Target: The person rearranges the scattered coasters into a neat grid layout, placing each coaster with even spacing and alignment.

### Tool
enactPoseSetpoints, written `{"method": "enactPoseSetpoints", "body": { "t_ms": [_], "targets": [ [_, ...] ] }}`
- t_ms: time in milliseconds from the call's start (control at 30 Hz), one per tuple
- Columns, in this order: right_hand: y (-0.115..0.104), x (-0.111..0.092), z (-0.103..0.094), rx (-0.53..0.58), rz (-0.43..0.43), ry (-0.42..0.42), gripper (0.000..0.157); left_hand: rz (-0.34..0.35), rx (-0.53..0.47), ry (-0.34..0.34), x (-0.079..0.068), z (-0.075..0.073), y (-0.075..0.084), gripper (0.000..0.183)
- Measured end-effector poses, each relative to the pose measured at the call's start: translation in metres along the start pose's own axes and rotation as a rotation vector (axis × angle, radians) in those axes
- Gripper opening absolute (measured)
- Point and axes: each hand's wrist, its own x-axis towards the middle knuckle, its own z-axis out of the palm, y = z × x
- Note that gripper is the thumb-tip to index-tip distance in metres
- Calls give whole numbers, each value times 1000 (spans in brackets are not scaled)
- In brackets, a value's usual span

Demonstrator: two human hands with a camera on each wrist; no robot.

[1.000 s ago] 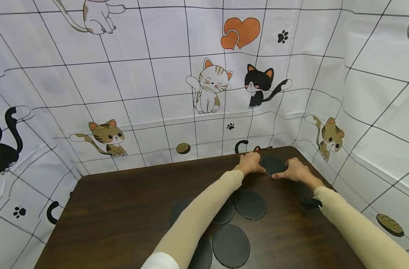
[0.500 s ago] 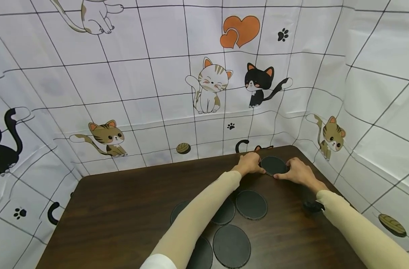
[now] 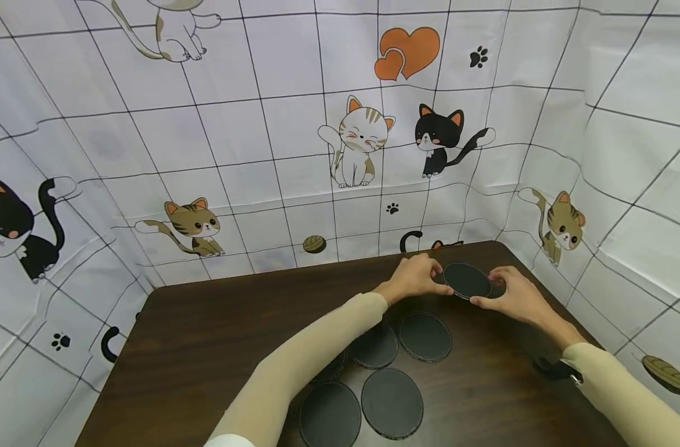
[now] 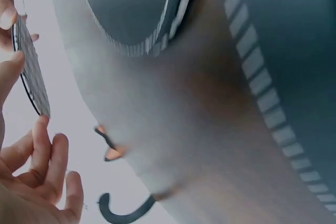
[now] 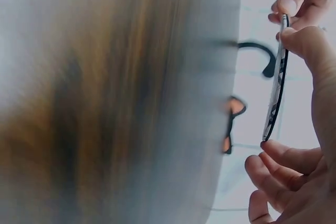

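Both hands hold one round, dark grey flat disc [image 3: 466, 280], resembling a coaster, near the table's far right corner. My left hand [image 3: 414, 278] pinches its left edge and my right hand [image 3: 517, 297] its right edge, between thumb and fingertips. In the left wrist view the disc [image 4: 32, 69] is seen nearly edge-on, raised off the table, its underside patterned in light grey; the left hand's [image 4: 39, 177] fingertips touch its rim. The right wrist view shows the disc [image 5: 276, 82] as a thin strip with the right hand [image 5: 294, 174] around its ends.
Several similar discs lie on the brown table [image 3: 217, 347]: one [image 3: 425, 336] nearest the hands, another [image 3: 392, 403] closer in, and one [image 3: 330, 415] left of it. The left forearm partly covers another disc [image 3: 330, 367]. A cat-print cloth [image 3: 273, 155] surrounds the table's back and sides.
Both hands have moved slightly right and nearer with the disc, which appears lifted and tilted. The head view has shifted a little, and the left forearm has swung left, exposing more of the lower-left disc.
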Motion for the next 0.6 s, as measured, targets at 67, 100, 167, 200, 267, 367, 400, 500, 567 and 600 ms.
{"method": "enactPoseSetpoints", "body": {
  "t_ms": [67, 100, 167, 200, 267, 367, 400, 500, 567, 600],
  "targets": [
    [-11, -11, -2, 6, -15, 17, 86, 20, 26, 23, -16, -5, 5, 58],
    [-16, -17, -2, 7, -19, 21, 86, 36, 38, 31, -24, -7, 8, 58],
    [-26, -36, 1, 10, -16, 12, 85, 70, 52, 28, -44, -5, 14, 58],
    [-30, -46, 3, 11, -16, 8, 85, 85, 59, 23, -54, -4, 17, 57],
    [-41, -63, 8, 21, -20, -5, 85, 118, 78, 14, -74, -4, 22, 56],
    [-56, -83, 13, 54, -26, -21, 82, 140, 83, -1, -99, -9, 30, 54],
    [-60, -89, 14, 67, -26, -27, 81, 135, 73, -11, -107, -11, 32, 53],
    [-70, -102, 15, 86, -22, -42, 76, 115, 29, -42, -124, -16, 38, 51],
    [-75, -109, 15, 81, -21, -55, 75, 108, 24, -68, -133, -18, 41, 50],
    [-77, -111, 16, 73, -24, -60, 75, 108, 32, -77, -138, -19, 42, 49]
  ]
}}
